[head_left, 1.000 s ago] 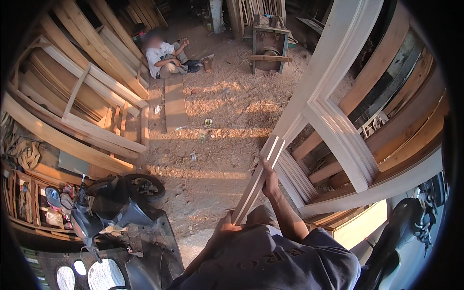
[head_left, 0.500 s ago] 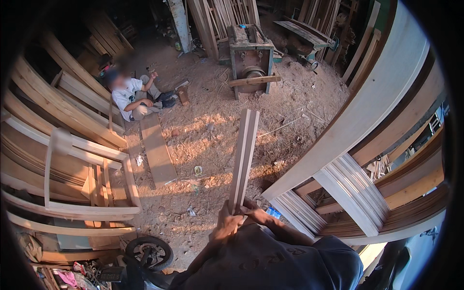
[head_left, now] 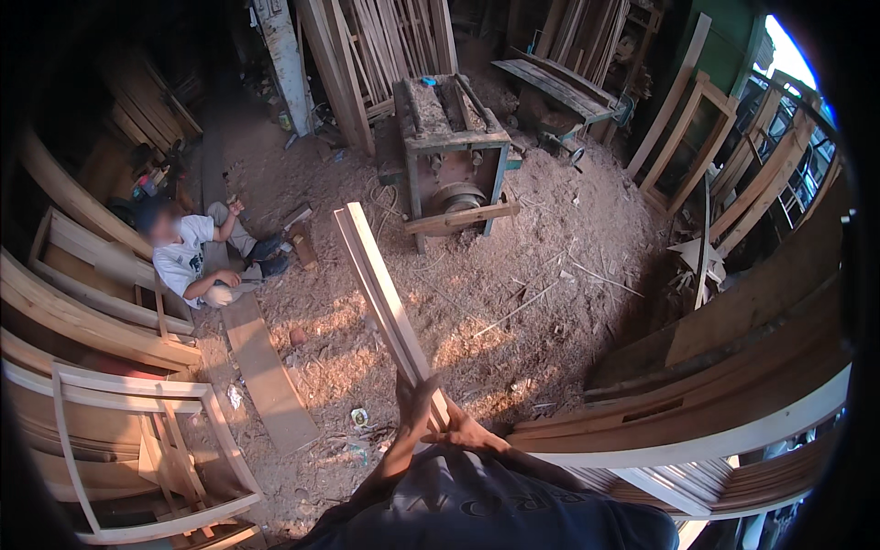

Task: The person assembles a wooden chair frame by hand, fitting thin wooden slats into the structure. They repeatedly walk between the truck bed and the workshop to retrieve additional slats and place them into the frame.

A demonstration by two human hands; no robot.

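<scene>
Both hands grip the long pale wooden strips (head_left: 385, 302): left hand (head_left: 414, 403) wraps one side, right hand (head_left: 466, 431) the other, fingertips partly hidden. Strips rise tilted over the sawdust floor (head_left: 513, 302); their lower ends vanish behind the dark shirt (head_left: 495, 504).

You grip long pale wooden strips (head_left: 385, 298) with both hands: your left hand (head_left: 414, 403) wraps them from the left, your right hand (head_left: 463, 429) from the right. They point over the sawdust-covered floor (head_left: 513, 302) toward a grey woodworking machine (head_left: 446, 142).
</scene>
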